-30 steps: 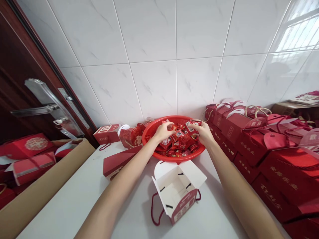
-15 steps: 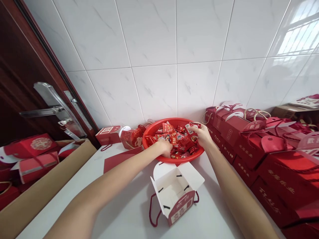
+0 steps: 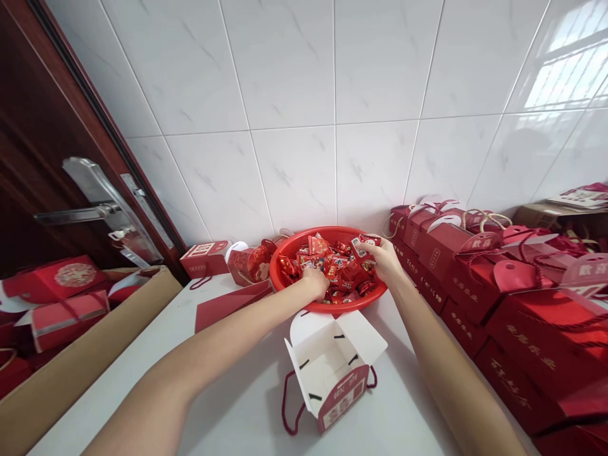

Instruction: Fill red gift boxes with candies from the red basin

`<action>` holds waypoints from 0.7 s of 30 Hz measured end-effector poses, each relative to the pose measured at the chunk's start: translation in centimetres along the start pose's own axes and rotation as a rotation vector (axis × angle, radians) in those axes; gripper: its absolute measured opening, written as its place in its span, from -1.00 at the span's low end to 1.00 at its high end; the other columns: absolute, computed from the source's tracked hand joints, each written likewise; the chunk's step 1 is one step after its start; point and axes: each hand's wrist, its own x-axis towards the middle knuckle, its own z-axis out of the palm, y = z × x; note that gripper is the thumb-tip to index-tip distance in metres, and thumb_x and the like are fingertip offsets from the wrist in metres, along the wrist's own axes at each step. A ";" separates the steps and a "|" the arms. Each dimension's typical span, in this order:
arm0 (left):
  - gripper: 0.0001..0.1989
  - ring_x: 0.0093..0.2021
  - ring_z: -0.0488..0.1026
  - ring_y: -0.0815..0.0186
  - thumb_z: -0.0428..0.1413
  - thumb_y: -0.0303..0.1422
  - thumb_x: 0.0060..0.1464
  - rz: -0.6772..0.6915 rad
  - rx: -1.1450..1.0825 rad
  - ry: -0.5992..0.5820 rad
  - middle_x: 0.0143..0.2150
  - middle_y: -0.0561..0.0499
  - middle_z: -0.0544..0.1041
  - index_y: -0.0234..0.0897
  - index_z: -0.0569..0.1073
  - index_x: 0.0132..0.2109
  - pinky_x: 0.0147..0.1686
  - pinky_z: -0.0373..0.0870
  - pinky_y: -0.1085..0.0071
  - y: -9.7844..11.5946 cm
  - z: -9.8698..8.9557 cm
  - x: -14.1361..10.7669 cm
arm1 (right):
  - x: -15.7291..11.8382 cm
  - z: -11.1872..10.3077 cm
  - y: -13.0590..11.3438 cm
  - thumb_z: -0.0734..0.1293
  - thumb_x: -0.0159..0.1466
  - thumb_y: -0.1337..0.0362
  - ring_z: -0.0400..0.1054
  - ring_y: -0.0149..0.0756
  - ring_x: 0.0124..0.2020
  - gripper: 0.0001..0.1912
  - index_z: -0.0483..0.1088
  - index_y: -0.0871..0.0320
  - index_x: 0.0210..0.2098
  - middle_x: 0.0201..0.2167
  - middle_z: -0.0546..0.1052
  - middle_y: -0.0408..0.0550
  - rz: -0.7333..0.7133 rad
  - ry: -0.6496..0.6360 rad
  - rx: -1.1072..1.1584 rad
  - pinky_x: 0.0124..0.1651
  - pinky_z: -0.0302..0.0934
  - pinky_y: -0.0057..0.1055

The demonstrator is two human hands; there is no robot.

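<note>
Wide round red plastic basket (image 3: 294,242) holds loose glossy red packets (image 3: 318,245); best pick from top, nothing over rim. L hand (image 3: 316,283) is in among them, fingers hidden, grip can't tell. R hand (image 3: 386,258), at basket's R side, pinches one small shiny red-and-white packet (image 3: 363,246), dark print; go light.

Red packets (image 3: 349,272) — heaped, in basket (image 3: 351,306); open box (image 3: 344,399)
</note>
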 end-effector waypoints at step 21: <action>-0.84 -0.37 0.49 0.14 0.15 -0.46 -0.23 0.207 -0.204 -0.149 -0.40 -0.04 0.55 -0.25 0.48 -0.37 -0.47 0.28 0.38 -0.7 -2.2 -2.3 | 0.5 -0.3 0.6 0.59 -0.32 0.30 0.40 -0.32 -0.55 -0.60 0.48 0.13 -0.46 -0.57 0.55 -0.18 -0.021 -0.040 0.021 -0.53 0.29 -0.44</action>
